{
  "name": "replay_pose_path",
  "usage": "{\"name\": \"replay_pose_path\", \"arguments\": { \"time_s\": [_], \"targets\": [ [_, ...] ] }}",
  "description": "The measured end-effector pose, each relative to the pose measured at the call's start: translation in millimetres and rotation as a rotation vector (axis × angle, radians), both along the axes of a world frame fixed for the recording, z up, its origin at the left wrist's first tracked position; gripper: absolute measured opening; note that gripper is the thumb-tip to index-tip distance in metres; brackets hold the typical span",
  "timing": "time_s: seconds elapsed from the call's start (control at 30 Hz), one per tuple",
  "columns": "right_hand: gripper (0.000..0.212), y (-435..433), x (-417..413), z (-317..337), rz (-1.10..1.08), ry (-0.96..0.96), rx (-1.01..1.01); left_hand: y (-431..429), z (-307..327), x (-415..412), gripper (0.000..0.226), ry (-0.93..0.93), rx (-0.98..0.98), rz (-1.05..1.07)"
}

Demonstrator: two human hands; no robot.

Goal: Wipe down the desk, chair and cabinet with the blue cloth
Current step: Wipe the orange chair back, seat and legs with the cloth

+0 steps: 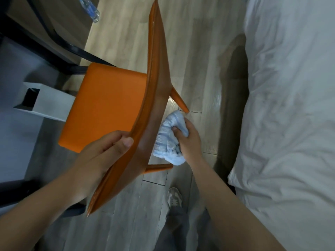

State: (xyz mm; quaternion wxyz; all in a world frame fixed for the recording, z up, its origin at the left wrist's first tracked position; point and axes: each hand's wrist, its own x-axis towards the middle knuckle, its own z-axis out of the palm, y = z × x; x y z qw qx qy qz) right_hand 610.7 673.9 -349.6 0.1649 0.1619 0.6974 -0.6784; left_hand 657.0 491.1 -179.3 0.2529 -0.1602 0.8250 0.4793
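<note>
An orange chair (105, 105) stands below me, its curved backrest (155, 69) running from top centre down to lower left. My left hand (101, 156) grips the backrest's top edge, thumb on the rear face. My right hand (188, 140) holds the bunched light-blue cloth (168, 140) and presses it against the back face of the backrest, between the two rear legs. The wooden desk (47, 24) with a black frame sits at the upper left. No cabinet is in view.
A clear plastic bottle (90, 9) lies on the desk. A white box bin (41, 104) stands left of the chair seat. A bed with white bedding (290, 105) fills the right side. My shoe (174, 196) is on the wood floor behind the chair.
</note>
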Motion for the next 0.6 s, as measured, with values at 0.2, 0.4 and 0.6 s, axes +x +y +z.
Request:
{"name": "replay_pose_path", "arguments": {
  "time_s": [0.2, 0.4, 0.6],
  "targets": [
    [0.041, 25, -2, 94, -0.144, 0.126, -0.26, 14, 21, -3, 0.057, 0.015, -0.039, -0.019],
    [0.029, 12, -2, 115, -0.185, 0.168, -0.329, 41, 51, -33, 0.039, 0.152, -0.062, 0.051],
    [0.027, -10, -17, 96, -0.252, 0.212, -0.408, 47, 49, -48, 0.044, 0.151, -0.04, -0.035]
  ]
}}
